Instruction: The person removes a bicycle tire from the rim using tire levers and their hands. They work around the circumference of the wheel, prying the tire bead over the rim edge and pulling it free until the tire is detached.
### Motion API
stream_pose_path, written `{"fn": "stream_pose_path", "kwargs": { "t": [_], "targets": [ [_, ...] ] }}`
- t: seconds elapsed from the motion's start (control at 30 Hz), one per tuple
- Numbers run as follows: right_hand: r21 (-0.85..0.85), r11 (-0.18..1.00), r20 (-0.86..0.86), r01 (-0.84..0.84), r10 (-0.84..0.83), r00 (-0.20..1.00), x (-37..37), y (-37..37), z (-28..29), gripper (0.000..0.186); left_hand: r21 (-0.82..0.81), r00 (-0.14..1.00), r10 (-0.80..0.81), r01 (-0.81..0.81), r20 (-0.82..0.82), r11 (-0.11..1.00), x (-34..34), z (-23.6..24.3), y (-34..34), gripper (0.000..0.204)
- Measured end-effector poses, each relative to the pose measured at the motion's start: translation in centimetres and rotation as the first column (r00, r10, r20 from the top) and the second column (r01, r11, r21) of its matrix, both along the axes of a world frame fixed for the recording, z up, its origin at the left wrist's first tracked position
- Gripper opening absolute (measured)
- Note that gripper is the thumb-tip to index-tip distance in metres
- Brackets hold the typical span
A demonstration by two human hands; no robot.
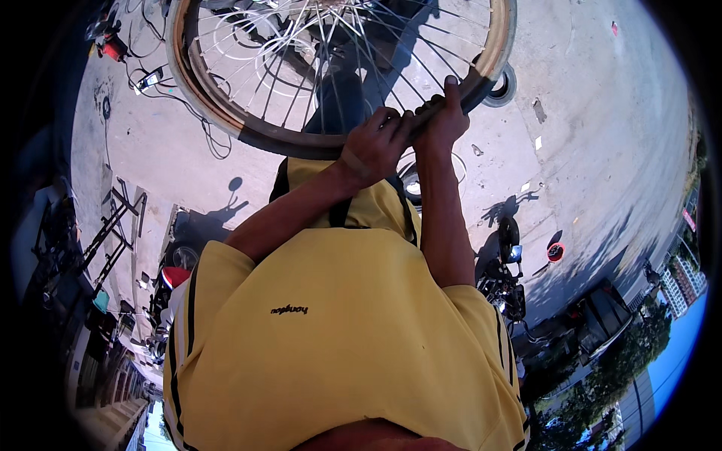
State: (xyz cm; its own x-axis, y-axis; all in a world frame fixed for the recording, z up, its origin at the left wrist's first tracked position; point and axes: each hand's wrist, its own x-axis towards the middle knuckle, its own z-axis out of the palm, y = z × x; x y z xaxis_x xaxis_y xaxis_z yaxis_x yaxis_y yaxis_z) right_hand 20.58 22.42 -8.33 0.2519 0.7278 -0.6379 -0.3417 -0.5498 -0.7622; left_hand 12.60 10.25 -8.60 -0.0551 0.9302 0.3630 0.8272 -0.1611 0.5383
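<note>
A spoked bicycle wheel (259, 139) spans the top of the view, its black tyre partly sunlit and partly in shade. Its upper part is cut off by the frame edge. My left hand (374, 146) is closed around the tyre and rim at the near side, fingers curled over it. Right beside it, my right hand (444, 124) grips the same rim at the near right, with the thumb pressed up along the tyre. The two hands almost touch. What lies under the fingers is hidden.
Another tyre (505, 86) lies on the concrete behind the wheel's right side. Cables (203, 124) and a red tool (113, 49) lie at the upper left. A metal frame (113, 233) stands left; a motorcycle (505, 282) and a red container (556, 252) stand right.
</note>
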Motion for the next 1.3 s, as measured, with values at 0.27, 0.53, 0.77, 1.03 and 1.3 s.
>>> {"fn": "stream_pose_path", "kwargs": {
  "t": [0.27, 0.53, 0.77, 1.03, 1.3],
  "targets": [
    [0.059, 0.990, -0.137, -0.124, 0.132, 0.982, 1.1, 0.6, 1.0, 0.041, -0.062, 0.999, 0.038, -0.037, 0.017, 0.997, -0.5, 1.6, 0.2, 0.060],
    [0.251, 0.943, 0.259, -0.220, 0.154, 0.954, -0.2, 0.9, 1.0, 0.031, -0.111, 0.999, 0.036, -0.036, -0.002, 0.993, 0.2, 0.6, 0.8, 0.065],
    [0.197, 0.902, 0.017, -0.385, 0.389, 0.921, 3.3, 3.2, 0.8, 0.047, -0.132, 1.000, 0.006, -0.003, 0.019, 0.991, -0.4, 1.2, 1.0, 0.055],
    [0.125, 0.867, 0.570, -0.482, 0.334, 0.751, 1.8, 6.5, 1.3, 0.068, -0.065, 0.999, -0.037, 0.035, -0.038, 0.997, -0.5, 0.8, 0.9, 0.052],
    [0.172, 0.602, 0.898, -0.780, 0.230, 0.375, 3.6, 9.6, -0.7, 0.079, -0.086, 0.999, -0.032, 0.034, 0.022, 0.996, -0.8, 2.2, 2.7, 0.059]
  ]
}}
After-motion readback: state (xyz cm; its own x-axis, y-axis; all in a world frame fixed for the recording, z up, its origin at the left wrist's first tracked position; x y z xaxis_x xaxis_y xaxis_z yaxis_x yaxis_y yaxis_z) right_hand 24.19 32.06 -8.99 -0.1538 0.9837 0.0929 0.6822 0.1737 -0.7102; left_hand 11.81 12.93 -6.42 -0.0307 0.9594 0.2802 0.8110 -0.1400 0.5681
